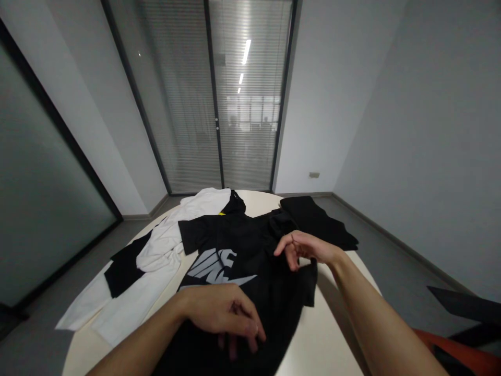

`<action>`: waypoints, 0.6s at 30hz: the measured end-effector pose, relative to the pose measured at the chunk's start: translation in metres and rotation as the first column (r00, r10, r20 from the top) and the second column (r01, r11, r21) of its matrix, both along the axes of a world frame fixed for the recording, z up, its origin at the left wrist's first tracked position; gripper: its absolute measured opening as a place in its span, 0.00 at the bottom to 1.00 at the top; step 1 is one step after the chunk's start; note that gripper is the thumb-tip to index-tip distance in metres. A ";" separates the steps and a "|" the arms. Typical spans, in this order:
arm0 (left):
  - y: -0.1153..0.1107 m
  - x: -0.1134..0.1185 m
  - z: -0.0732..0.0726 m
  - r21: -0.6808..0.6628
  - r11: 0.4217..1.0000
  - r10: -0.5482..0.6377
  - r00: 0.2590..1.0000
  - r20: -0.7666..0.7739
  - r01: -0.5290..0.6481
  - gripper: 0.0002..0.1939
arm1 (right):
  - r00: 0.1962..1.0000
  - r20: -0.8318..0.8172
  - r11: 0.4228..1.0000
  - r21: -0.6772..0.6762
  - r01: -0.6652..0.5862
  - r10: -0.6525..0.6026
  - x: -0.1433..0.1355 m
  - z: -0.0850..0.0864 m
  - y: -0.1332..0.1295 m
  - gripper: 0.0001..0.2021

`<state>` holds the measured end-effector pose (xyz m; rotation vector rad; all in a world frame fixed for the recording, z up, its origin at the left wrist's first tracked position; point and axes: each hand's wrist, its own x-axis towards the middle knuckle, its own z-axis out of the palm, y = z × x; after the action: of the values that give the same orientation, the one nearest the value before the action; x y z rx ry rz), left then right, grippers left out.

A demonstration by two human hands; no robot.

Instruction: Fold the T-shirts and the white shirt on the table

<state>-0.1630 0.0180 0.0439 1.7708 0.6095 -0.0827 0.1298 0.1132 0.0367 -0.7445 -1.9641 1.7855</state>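
A black T-shirt (258, 297) with large grey-white lettering and a swoosh lies spread on the table, its neck end facing away from me. Over its lower part hovers my left hand (223, 316), fingers loosely bent downward and apart, with nothing visible in them. My right hand (307, 248) is above the shirt's right side near the shoulder, its fingers half bent and spread, holding nothing I can see. The shirt's right sleeve (310, 282) looks bunched beneath that hand. Whether the fingertips touch the cloth I cannot tell.
Crumpled white clothes (164, 240) with black pieces lie along the left of the pale table (313, 339). A folded black garment (319, 222) sits at the far right edge. A red and black object (462, 355), partly cut off, stands at lower right. Glass doors (219, 104) are beyond.
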 end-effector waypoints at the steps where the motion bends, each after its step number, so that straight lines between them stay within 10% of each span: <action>1: -0.001 0.001 0.001 0.014 1.000 -0.005 1.000 0.018 0.005 0.23 | 0.998 -0.027 0.998 0.000 0.057 -0.057 -0.001 -0.002 0.002 0.31; 5: -0.002 0.008 -0.005 0.524 0.840 0.084 0.988 0.130 -0.140 0.25 | 0.896 -0.091 0.865 0.234 0.444 -0.436 -0.003 -0.011 0.015 0.22; 8: 0.001 0.010 -0.019 0.673 0.737 0.099 0.995 -0.025 -0.057 0.46 | 0.760 -0.113 0.614 0.520 0.594 -0.640 -0.001 -0.019 0.025 0.19; 12: 0.001 0.005 -0.029 0.637 0.771 0.142 0.968 -0.209 0.025 0.55 | 0.529 -0.042 0.261 0.834 0.486 -0.848 0.006 -0.033 0.032 0.27; 15: -0.001 -0.001 -0.020 0.624 0.781 0.113 0.986 -0.125 -0.011 0.43 | 0.384 0.124 0.282 0.876 0.390 -0.915 0.011 -0.043 0.036 0.36; 18: -0.003 -0.001 -0.007 0.515 0.857 0.040 0.999 -0.023 -0.022 0.29 | 0.415 0.224 0.391 0.839 0.378 -0.882 0.015 -0.050 0.041 0.22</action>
<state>-0.1637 0.0146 0.0367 2.2819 0.7311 0.0841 0.1444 0.1540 -0.0131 -1.7365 -1.9418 0.1534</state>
